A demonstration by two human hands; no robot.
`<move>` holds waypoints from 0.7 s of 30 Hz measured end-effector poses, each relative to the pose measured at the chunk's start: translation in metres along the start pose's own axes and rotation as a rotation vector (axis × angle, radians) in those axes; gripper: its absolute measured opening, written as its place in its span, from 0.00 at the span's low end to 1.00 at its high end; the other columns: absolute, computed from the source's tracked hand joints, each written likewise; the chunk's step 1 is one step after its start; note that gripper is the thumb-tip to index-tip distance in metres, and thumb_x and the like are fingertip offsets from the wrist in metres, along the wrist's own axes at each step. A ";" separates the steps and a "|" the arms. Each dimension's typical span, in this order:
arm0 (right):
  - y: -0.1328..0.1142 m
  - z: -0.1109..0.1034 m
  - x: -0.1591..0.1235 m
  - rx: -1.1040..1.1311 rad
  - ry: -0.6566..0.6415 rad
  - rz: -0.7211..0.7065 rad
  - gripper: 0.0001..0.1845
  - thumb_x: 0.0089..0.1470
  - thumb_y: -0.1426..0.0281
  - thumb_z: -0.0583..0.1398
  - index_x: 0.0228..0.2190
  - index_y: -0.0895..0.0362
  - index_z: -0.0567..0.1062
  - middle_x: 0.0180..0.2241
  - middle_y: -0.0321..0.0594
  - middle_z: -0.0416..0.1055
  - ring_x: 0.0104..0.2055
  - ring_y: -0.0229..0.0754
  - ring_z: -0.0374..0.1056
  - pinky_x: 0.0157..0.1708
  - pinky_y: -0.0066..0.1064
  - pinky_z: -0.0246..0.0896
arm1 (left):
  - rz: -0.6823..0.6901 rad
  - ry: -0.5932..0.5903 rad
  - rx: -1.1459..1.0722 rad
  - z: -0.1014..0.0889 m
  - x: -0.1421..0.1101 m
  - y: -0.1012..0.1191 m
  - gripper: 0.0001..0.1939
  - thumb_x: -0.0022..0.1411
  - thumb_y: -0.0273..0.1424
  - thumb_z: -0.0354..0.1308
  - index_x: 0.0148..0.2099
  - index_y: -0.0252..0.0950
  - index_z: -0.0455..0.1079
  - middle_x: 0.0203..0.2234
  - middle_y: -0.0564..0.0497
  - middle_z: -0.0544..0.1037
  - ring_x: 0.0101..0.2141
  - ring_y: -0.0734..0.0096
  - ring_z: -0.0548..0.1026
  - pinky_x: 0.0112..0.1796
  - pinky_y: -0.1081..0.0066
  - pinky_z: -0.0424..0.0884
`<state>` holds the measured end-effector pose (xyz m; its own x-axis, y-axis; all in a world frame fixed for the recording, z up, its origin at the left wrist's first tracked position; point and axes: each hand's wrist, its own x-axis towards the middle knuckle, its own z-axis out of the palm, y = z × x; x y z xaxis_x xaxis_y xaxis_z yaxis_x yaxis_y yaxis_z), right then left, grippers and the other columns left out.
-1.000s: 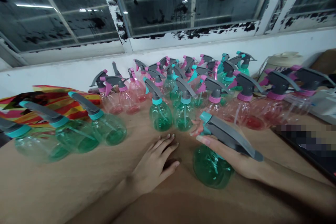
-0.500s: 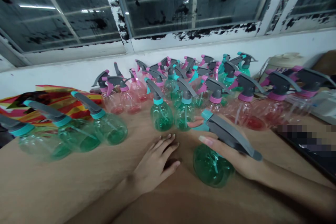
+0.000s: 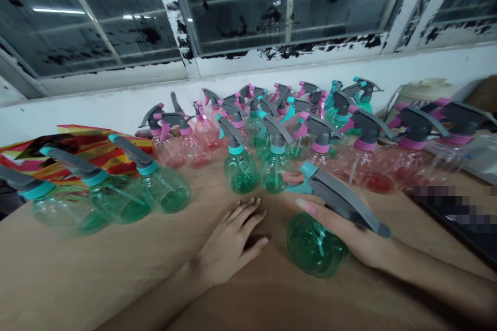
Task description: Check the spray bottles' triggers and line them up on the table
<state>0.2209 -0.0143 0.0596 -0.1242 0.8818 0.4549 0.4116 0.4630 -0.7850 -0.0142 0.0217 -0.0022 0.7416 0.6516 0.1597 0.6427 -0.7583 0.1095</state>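
Currently, a green spray bottle is at the near side of the counter, the fingers of the right hand curled around its neck. Beside it, the left hand lies back up, fingers slightly spread. Just beyond stand two teal-collared bottles; pink-collared bottles crowd rightward.
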 end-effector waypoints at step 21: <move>-0.003 0.004 -0.004 0.002 -0.002 0.014 0.11 0.52 0.58 0.60 0.26 0.50 0.69 0.21 0.32 0.67 0.22 0.40 0.66 0.22 0.33 0.64 | -0.003 0.001 0.002 0.001 0.001 0.000 0.24 0.67 0.38 0.52 0.60 0.33 0.58 0.61 0.42 0.61 0.61 0.58 0.58 0.58 0.53 0.58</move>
<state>0.2164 -0.0188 0.0585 -0.1203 0.8883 0.4433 0.4118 0.4510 -0.7919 -0.0137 0.0221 -0.0029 0.7396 0.6535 0.1606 0.6451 -0.7565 0.1075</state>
